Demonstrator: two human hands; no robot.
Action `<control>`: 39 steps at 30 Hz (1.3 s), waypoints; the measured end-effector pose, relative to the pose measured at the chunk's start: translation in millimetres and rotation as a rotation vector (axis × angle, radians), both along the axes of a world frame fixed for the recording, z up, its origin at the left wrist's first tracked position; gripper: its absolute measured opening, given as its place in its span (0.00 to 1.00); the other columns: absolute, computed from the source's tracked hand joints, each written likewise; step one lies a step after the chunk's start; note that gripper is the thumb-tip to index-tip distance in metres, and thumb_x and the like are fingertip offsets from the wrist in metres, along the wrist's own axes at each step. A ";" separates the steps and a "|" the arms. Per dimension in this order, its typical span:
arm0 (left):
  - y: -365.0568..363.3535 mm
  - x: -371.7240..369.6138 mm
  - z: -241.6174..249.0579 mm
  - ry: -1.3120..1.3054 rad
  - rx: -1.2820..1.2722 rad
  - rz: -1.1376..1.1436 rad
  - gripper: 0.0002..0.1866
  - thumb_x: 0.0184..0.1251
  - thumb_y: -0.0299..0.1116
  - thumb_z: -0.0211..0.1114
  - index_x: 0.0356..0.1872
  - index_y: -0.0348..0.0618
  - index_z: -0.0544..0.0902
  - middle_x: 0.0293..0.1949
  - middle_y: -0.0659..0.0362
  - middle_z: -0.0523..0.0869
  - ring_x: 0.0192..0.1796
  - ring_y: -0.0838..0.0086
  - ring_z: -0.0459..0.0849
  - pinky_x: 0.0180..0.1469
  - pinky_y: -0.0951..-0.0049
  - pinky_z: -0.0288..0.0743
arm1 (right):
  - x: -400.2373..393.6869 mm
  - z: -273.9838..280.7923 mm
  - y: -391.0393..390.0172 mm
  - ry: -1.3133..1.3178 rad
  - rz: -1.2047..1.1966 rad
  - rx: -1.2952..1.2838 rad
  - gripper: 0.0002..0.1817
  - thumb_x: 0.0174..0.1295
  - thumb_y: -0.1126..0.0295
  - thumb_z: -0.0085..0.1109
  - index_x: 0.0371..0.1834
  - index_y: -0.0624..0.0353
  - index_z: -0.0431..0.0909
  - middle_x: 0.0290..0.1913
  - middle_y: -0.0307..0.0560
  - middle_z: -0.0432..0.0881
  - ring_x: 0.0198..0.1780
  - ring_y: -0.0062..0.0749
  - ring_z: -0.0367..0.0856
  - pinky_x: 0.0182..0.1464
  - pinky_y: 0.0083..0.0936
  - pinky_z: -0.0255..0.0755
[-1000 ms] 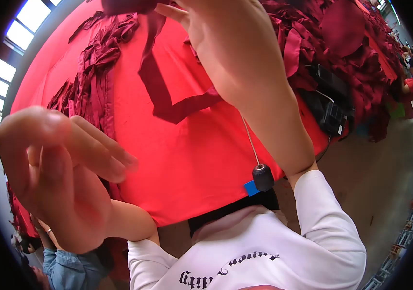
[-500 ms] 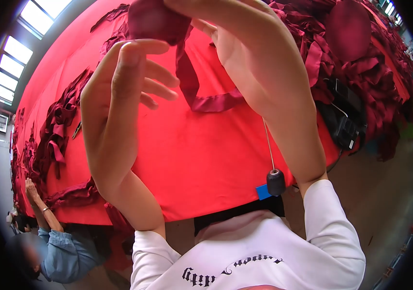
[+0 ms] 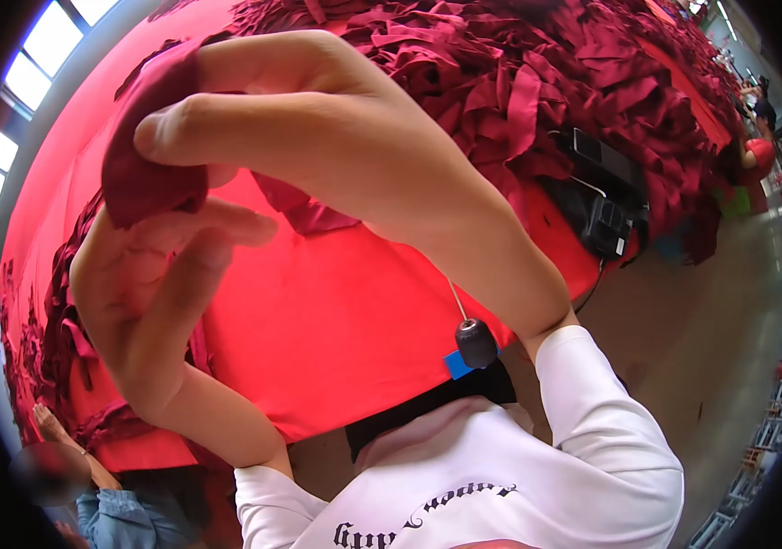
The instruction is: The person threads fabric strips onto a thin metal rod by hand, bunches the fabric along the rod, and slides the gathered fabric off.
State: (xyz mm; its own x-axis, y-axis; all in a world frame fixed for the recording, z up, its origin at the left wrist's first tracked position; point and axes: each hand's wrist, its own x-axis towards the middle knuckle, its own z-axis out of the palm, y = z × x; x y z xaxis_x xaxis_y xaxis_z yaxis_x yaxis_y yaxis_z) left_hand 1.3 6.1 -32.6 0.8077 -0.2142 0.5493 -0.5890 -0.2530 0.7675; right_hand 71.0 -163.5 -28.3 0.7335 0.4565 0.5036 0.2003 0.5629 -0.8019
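A dark red cloth strip (image 3: 139, 178) is pinched between the thumb and fingers of my right hand (image 3: 263, 114), at the upper left. Part of the strip shows again below my right wrist, over the red cloth-covered table (image 3: 318, 311). Just beneath the held piece is my left hand (image 3: 153, 274), palm up, its fingers curved and apart from the thumb. It looks to hold nothing, though the cloth's lower edge overlaps it in view.
A large heap of dark red strips (image 3: 519, 82) covers the far side. A black device (image 3: 606, 224) with a cable lies at the right. Near the front edge are a dark knob (image 3: 476, 343) and a blue piece (image 3: 456, 365). Another person's hand (image 3: 48, 423) is at lower left.
Both hands have shifted left in view, and the right has come lower with the cloth. Its thumb now shows pressed on the strip. More of the heap is visible.
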 end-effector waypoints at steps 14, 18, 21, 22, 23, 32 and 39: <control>-4.7 -3.8 3.6 -0.065 0.100 0.146 0.15 0.75 0.29 0.47 0.46 0.27 0.80 0.29 0.50 0.89 0.29 0.74 0.84 0.37 0.76 0.75 | -8.3 3.6 -10.4 -0.090 -0.009 -0.063 0.12 0.57 0.70 0.62 0.37 0.70 0.86 0.36 0.47 0.85 0.40 0.26 0.83 0.42 0.22 0.75; -4.5 -4.3 1.1 -0.071 0.083 0.179 0.15 0.76 0.30 0.47 0.45 0.28 0.80 0.29 0.50 0.89 0.28 0.74 0.84 0.36 0.76 0.75 | -10.5 3.4 -8.4 -0.024 0.021 -0.084 0.13 0.57 0.70 0.62 0.38 0.70 0.86 0.33 0.46 0.85 0.38 0.25 0.83 0.41 0.21 0.75; -3.1 -1.9 -1.4 -0.042 0.029 0.225 0.15 0.76 0.30 0.48 0.43 0.28 0.81 0.29 0.50 0.89 0.27 0.75 0.83 0.36 0.77 0.75 | -10.0 5.4 -8.9 -0.017 0.033 -0.036 0.12 0.57 0.70 0.62 0.38 0.69 0.87 0.32 0.45 0.85 0.36 0.24 0.83 0.40 0.21 0.76; -0.3 -1.0 -1.9 -0.028 0.021 0.223 0.14 0.75 0.29 0.49 0.42 0.29 0.81 0.28 0.51 0.89 0.27 0.75 0.83 0.35 0.77 0.74 | -10.5 7.2 -12.5 -0.023 -0.007 -0.074 0.12 0.57 0.71 0.62 0.38 0.68 0.87 0.31 0.44 0.85 0.35 0.23 0.82 0.39 0.21 0.76; 0.3 -0.4 -2.8 -0.013 0.008 0.214 0.14 0.75 0.29 0.50 0.41 0.29 0.81 0.28 0.52 0.89 0.27 0.76 0.83 0.35 0.78 0.74 | -7.3 3.4 -10.0 -0.029 0.024 -0.029 0.11 0.56 0.72 0.62 0.38 0.68 0.87 0.32 0.44 0.85 0.35 0.23 0.82 0.39 0.22 0.76; -4.1 1.9 -10.0 -0.028 -0.020 0.431 0.13 0.70 0.31 0.52 0.29 0.36 0.81 0.25 0.61 0.82 0.31 0.80 0.76 0.41 0.77 0.67 | -2.5 -3.1 -3.5 -0.011 0.085 0.097 0.10 0.50 0.76 0.64 0.34 0.70 0.86 0.28 0.43 0.84 0.32 0.23 0.81 0.34 0.22 0.74; 8.0 10.6 -18.7 -0.036 -0.105 0.413 0.15 0.76 0.33 0.47 0.36 0.38 0.80 0.25 0.61 0.81 0.30 0.80 0.76 0.42 0.78 0.67 | -6.1 1.9 -5.3 0.044 0.158 0.170 0.08 0.49 0.76 0.65 0.31 0.70 0.86 0.26 0.44 0.84 0.30 0.23 0.81 0.30 0.22 0.73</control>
State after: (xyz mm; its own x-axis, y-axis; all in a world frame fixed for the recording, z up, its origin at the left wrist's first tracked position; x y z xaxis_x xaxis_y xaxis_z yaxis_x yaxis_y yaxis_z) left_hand 11.9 14.1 -51.3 0.7938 0.1817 0.5804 -0.4815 -0.3952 0.7823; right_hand 64.9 -168.9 -26.4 0.6821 0.4787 0.5528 0.0660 0.7126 -0.6985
